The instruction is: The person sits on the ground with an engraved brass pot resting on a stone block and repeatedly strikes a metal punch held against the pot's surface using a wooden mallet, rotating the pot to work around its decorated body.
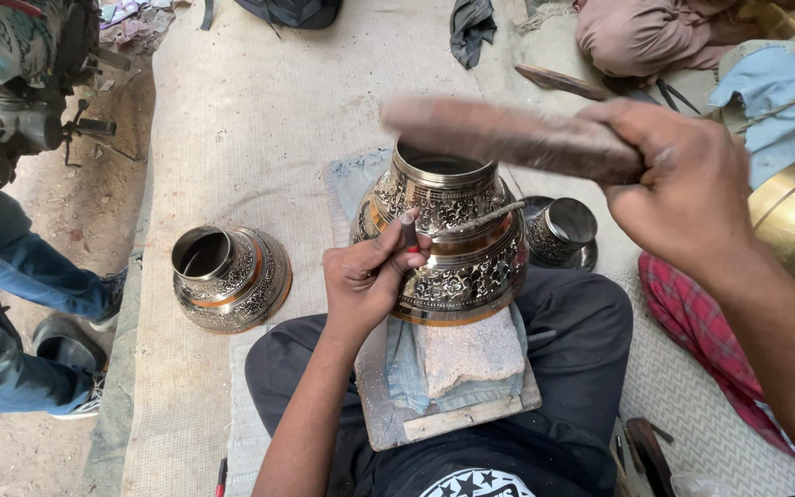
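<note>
While steadied against the engraved brass pot point(443, 239), left hand point(365, 281) pinched shut around a chisel point(471, 221), right hand point(683, 184) fisted round a raised mallet point(508, 138).

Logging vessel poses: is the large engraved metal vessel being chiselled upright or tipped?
Tipped: the large engraved metal vessel leans on a stone block, its open mouth tilted away.

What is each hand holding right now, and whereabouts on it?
The left hand pinches a thin metal chisel near its lower end, tip against the engraved brass vessel. The right hand grips a blurred wooden mallet by one end.
</note>
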A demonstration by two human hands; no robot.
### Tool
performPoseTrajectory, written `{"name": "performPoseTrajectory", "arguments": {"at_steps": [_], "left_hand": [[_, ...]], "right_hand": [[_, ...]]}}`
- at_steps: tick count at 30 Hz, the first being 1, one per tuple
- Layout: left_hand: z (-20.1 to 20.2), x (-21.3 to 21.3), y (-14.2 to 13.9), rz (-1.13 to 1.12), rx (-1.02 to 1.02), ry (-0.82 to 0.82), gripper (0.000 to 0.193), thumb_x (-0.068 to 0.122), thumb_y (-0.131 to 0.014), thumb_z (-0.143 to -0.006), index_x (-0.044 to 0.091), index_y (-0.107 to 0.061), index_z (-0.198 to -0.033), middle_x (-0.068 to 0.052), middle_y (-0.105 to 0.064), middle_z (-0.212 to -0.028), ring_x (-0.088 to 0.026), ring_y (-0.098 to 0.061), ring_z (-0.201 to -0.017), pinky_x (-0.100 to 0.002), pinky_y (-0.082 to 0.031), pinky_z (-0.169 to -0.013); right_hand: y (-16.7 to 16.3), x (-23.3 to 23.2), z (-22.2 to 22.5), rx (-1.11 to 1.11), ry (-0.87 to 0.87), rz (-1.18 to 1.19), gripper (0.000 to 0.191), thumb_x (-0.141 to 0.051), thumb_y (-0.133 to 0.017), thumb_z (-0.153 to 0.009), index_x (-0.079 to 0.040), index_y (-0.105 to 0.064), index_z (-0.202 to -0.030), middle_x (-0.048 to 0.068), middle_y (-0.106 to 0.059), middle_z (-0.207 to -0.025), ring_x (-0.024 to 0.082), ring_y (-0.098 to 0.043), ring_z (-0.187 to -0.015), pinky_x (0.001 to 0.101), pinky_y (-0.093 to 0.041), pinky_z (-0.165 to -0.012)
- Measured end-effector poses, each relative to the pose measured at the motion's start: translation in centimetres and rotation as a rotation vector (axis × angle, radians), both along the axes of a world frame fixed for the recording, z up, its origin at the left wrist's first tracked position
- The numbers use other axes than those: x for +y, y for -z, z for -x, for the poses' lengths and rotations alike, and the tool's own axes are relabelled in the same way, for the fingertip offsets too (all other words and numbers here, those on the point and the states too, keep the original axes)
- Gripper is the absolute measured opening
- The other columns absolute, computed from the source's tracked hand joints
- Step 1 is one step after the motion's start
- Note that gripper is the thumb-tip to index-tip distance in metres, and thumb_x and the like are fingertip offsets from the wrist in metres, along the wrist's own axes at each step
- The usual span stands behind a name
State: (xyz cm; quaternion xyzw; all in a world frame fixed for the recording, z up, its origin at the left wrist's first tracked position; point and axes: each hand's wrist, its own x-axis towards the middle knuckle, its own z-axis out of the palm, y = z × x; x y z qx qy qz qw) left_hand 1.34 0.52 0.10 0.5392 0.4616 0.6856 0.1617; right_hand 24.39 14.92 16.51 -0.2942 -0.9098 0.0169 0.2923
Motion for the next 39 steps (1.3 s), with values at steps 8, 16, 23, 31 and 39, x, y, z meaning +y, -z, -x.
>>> {"name": "performPoseTrajectory", "arguments": {"at_steps": [8, 16, 23, 31, 39], "left_hand": [[0.1, -0.3, 0.6, -0.01, -0.014, 0.032, 0.036, -0.01, -0.07, -0.094, 0.005, -0.07, -0.126, -0.01, -0.08, -0.099, -0.012, -0.077, -0.088, -0.026, -0.064, -0.085], [-0.3, -0.2, 0.3, -0.007, -0.044, -0.042, 0.043, -0.01, -0.072, -0.091, 0.004, -0.067, -0.131, -0.01, -0.08, -0.1, -0.011, -0.077, -0.091, -0.026, -0.064, -0.086], [-0.6, -0.2, 0.1, 0.042, -0.043, -0.076, 0.044, -0.012, -0.071, -0.09, 0.002, -0.067, -0.132, -0.01, -0.08, -0.097, -0.01, -0.076, -0.091, -0.025, -0.063, -0.085], [-0.6, -0.3, 0.0, 0.093, -0.047, -0.091, 0.043, -0.011, -0.071, -0.089, 0.001, -0.068, -0.13, -0.01, -0.081, -0.097, -0.009, -0.076, -0.089, -0.024, -0.062, -0.085], [-0.6, -0.4, 0.2, 0.103, -0.098, -0.082, 0.041, -0.011, -0.071, -0.09, 0.0, -0.07, -0.129, -0.009, -0.08, -0.099, -0.01, -0.076, -0.091, -0.025, -0.062, -0.087]], "right_hand": [[0.8, -0.3, 1.7, -0.184, 0.008, 0.363, 0.04, 0.0, -0.069, -0.079, -0.018, -0.072, -0.115, 0.002, -0.075, -0.084, 0.016, -0.069, -0.071, 0.036, -0.052, -0.067], [-0.6, -0.3, 2.5, -0.407, 0.124, 0.258, 0.038, -0.007, -0.066, -0.09, -0.025, -0.068, -0.123, -0.001, -0.074, -0.086, 0.013, -0.068, -0.066, 0.0306, -0.055, -0.066], [-0.4, 0.2, 2.8, -0.348, 0.094, 0.321, 0.048, 0.001, -0.065, -0.081, -0.024, -0.072, -0.122, 0.005, -0.075, -0.08, 0.018, -0.071, -0.069, 0.0372, -0.057, -0.069], [-0.1, -0.2, 2.8, -0.291, 0.013, 0.195, 0.05, 0.004, -0.062, -0.076, -0.022, -0.072, -0.117, 0.003, -0.075, -0.085, 0.017, -0.071, -0.069, 0.0397, -0.057, -0.065], [1.0, -0.6, 2.4, -0.384, 0.052, 0.185, 0.039, 0.001, -0.058, -0.089, -0.023, -0.072, -0.116, 0.002, -0.075, -0.085, 0.017, -0.071, -0.067, 0.0362, -0.056, -0.066]]}}
